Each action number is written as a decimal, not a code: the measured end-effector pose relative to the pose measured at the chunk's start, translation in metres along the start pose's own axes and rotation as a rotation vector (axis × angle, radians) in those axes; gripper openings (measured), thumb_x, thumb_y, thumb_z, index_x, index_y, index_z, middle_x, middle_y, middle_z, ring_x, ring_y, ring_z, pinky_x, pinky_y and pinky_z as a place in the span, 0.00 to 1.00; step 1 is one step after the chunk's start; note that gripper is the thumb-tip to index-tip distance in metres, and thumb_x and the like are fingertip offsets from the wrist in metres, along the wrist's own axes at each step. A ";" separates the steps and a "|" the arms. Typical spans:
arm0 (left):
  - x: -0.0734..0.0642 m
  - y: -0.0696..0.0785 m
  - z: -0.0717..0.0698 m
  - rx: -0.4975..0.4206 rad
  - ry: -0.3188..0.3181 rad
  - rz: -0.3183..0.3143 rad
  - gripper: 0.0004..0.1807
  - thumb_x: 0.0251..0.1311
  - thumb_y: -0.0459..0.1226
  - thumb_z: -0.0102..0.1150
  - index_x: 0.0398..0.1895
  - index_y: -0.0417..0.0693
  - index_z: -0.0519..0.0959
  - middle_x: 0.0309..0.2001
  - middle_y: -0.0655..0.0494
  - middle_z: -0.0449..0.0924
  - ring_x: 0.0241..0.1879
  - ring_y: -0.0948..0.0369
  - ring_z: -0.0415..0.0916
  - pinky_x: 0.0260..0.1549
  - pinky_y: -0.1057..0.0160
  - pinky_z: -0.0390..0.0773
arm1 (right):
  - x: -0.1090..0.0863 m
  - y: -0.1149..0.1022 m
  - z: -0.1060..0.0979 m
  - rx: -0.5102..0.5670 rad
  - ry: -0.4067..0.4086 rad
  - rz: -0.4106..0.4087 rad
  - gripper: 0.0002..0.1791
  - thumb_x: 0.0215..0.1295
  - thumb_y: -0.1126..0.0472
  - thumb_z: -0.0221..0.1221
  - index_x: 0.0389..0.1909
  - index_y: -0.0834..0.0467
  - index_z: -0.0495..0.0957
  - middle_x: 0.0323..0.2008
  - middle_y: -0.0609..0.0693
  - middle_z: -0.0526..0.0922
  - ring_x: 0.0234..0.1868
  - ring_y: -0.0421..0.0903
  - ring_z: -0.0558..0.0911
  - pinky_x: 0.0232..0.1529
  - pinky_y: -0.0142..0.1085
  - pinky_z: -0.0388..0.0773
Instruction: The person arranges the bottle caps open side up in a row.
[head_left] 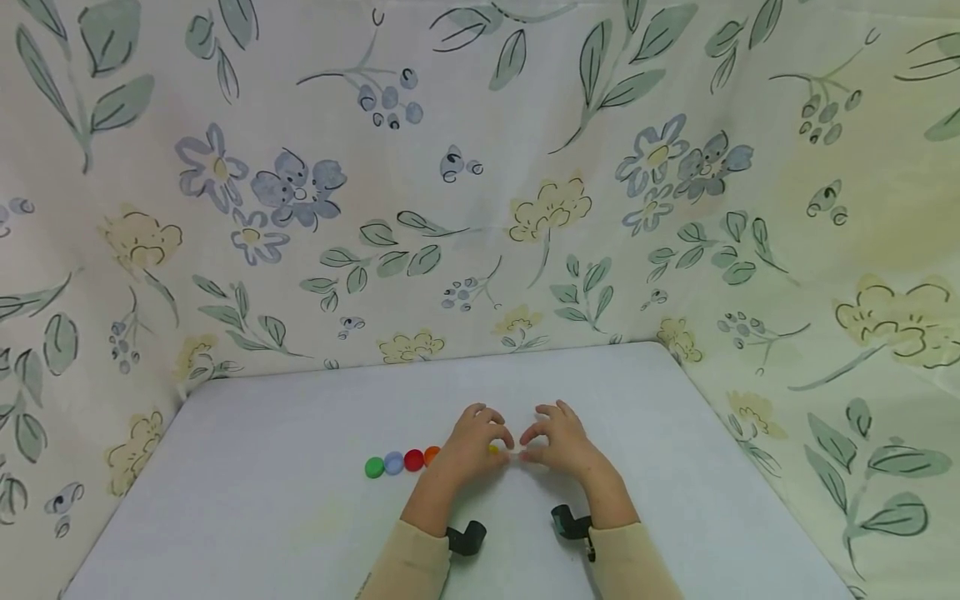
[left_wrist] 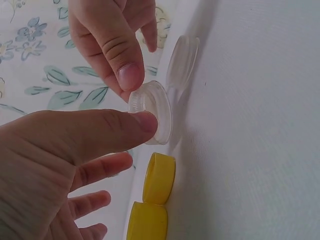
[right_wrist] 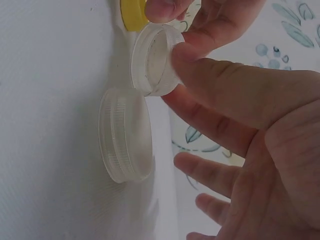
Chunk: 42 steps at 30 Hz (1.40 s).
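Observation:
A clear plastic bottle cap [left_wrist: 164, 107] stands at the meeting point of both hands, its ribbed side showing in the wrist views. My left hand [head_left: 472, 443] pinches it, thumb pressed to its edge and the other fingers spread. From the opposite side my right hand [head_left: 561, 443] pinches the same cap with thumb and index finger. Close beside it on the table is a second clear cap [right_wrist: 127, 137], near the right hand. A yellow cap [left_wrist: 160, 177] and another yellow cap [left_wrist: 147, 220] line up on the left-hand side, under the left palm.
Leftward along the white table [head_left: 262, 500] the row continues with an orange cap [head_left: 432, 455], a red cap [head_left: 414, 460], a light blue cap [head_left: 393, 463] and a green cap [head_left: 374, 467]. Part of it hides behind the left hand. Floral cloth [head_left: 480, 250] hangs behind the table.

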<state>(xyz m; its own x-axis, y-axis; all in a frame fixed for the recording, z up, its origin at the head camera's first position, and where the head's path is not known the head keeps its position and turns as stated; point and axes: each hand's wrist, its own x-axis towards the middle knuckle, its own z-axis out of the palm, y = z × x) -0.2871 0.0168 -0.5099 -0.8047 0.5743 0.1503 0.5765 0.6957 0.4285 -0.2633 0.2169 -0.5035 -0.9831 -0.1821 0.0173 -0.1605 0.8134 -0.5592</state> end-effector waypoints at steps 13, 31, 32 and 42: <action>-0.001 0.000 0.001 0.002 -0.046 -0.035 0.06 0.53 0.37 0.63 0.32 0.62 0.82 0.50 0.59 0.72 0.64 0.52 0.55 0.61 0.47 0.61 | 0.000 -0.001 0.005 -0.025 -0.025 0.013 0.11 0.47 0.48 0.71 0.29 0.47 0.84 0.65 0.58 0.64 0.70 0.64 0.45 0.64 0.63 0.43; 0.001 -0.001 0.005 0.063 -0.056 -0.033 0.08 0.48 0.42 0.68 0.33 0.61 0.82 0.51 0.56 0.72 0.64 0.48 0.55 0.62 0.45 0.58 | 0.000 -0.002 0.009 -0.134 -0.044 -0.035 0.10 0.45 0.50 0.71 0.27 0.45 0.81 0.65 0.61 0.63 0.69 0.67 0.45 0.64 0.63 0.41; 0.001 -0.001 0.006 0.059 -0.056 -0.036 0.08 0.48 0.42 0.68 0.33 0.61 0.82 0.51 0.56 0.72 0.64 0.48 0.55 0.62 0.45 0.58 | 0.000 -0.002 0.009 -0.140 -0.043 -0.038 0.10 0.45 0.50 0.71 0.27 0.45 0.81 0.65 0.62 0.63 0.69 0.68 0.46 0.64 0.63 0.42; 0.001 -0.001 0.008 0.054 -0.064 -0.042 0.08 0.48 0.43 0.68 0.32 0.60 0.81 0.51 0.57 0.73 0.64 0.48 0.55 0.62 0.46 0.57 | -0.001 -0.001 0.009 -0.133 -0.052 -0.031 0.10 0.46 0.51 0.71 0.27 0.45 0.80 0.65 0.63 0.62 0.69 0.68 0.44 0.63 0.65 0.40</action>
<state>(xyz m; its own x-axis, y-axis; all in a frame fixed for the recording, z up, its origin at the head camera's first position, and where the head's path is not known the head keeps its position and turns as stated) -0.2875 0.0204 -0.5172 -0.8183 0.5698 0.0751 0.5511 0.7409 0.3839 -0.2612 0.2112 -0.5105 -0.9722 -0.2338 -0.0118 -0.2044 0.8723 -0.4442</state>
